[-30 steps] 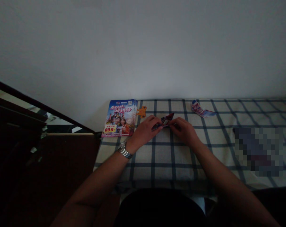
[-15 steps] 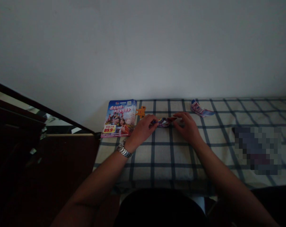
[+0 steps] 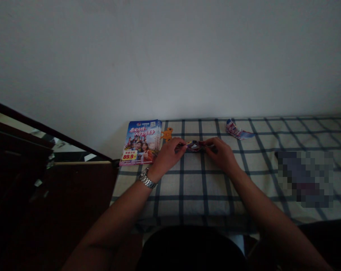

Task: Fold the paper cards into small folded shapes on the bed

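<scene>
A crumpled, twisted printed flyer (image 3: 194,146) in purple and white is stretched between my two hands, low over the checked cloth. My left hand (image 3: 173,152), below a metal wristwatch (image 3: 147,178), pinches its left end between thumb and fingers. At the other end, my right hand (image 3: 219,153) pinches it the same way. To the left of my left hand lies a stack of printed flyers (image 3: 140,142) with a blue and pink top sheet. Another crumpled flyer (image 3: 238,130) rests on the cloth beyond my right hand.
A blue-and-white checked cloth (image 3: 193,188) covers the surface, which meets a pale wall (image 3: 187,60) at the back. An orange bear figure (image 3: 167,133) shows beside the stack. A blurred-out dark object (image 3: 302,180) lies at the right. Dark furniture (image 3: 15,150) stands at far left.
My right hand's fingers have closed from a looser, spread grip into a pinch on the flyer's right end. My left hand keeps its hold. The view has shifted slightly.
</scene>
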Available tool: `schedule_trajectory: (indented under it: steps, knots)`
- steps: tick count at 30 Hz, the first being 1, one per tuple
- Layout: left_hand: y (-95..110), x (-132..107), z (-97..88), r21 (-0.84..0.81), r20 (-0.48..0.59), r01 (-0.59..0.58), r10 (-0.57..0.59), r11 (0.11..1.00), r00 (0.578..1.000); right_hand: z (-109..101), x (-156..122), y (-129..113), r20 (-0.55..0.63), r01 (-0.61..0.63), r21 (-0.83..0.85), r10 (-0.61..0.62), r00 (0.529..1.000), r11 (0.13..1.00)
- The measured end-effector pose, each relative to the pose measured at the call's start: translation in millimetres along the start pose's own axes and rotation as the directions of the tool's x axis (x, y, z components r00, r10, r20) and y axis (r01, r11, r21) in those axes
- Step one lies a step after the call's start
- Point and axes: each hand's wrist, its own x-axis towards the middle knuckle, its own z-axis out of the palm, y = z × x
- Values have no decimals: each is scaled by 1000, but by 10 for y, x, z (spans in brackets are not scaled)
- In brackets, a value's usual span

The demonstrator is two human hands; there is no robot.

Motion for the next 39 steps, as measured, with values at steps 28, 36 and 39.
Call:
schedule_trajectory:
  steps: [28,36,39]
  knots:
    - [-12,25,4,-54,-26,25,-26,998,999,-92,28,-4,-93,-32,-23,29,995,999]
    - [-78,45,31,-161,-39,41,-47,986,998,-369,119,235,-484,-110,-285,-44,874,952]
    - [-111,50,47,-173,-49,39,-48,984,998,-474,128,364,-564,-206,-359,-36,825,910]
